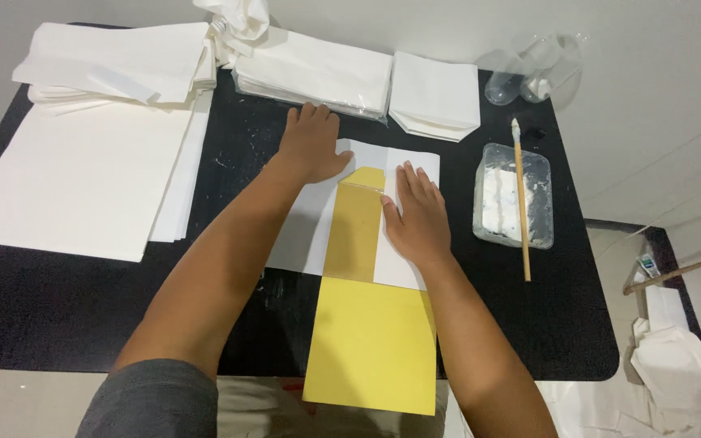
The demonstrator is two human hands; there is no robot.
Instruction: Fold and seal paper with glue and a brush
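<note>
Paper sheet: both side flaps folded over the yellow template

Head view: white paper sheet (318, 219) lies on the black table (83, 308), wrapped over a yellow card (371, 345). Left hand (311, 146) presses flat, fingers spread, on the left flap; right hand (417, 215) flat on the right. Bottom appears unfolded. Glue tray (513, 195) sits right.

The yellow card (373, 345) runs under the white sheet (310, 235) — its far end hidden — and both hands cover part.
</note>
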